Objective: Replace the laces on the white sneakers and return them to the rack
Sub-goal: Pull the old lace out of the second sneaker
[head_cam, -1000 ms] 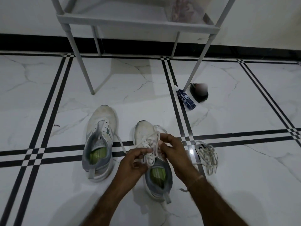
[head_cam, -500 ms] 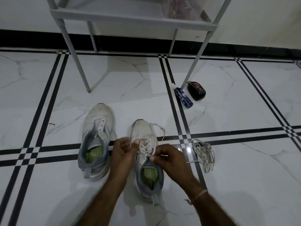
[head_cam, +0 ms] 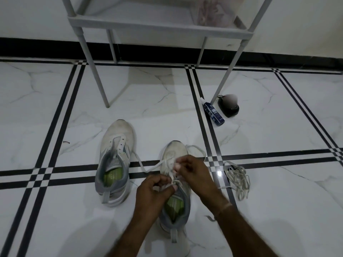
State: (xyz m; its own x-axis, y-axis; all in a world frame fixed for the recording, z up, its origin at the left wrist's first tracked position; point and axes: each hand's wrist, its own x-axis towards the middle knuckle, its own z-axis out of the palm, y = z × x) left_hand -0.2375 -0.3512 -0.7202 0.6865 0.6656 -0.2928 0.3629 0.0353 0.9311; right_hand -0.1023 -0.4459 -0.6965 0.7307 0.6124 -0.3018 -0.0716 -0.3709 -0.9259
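White sneakers with grey collars, two, stand side by side on the marble floor before one white metal rack: one unlaced sneaker, one part-laced sneaker. Left hand and right hand each pinch its white flat lace with curled fingers; one greyish lace bundle lies nearby.

The unlaced sneaker, white with a grey collar and green insole, stands upright on the floor, toe toward the wall edge, eyelets bare. Just to its right the second sneaker, its match, points the same way, partly laced. Its white lace is pinched above the tongue by the left hand and right hand, one end trailing toward the unlaced sneaker. A tangle of loose laces lies further right. The white rack stands at the wall edge
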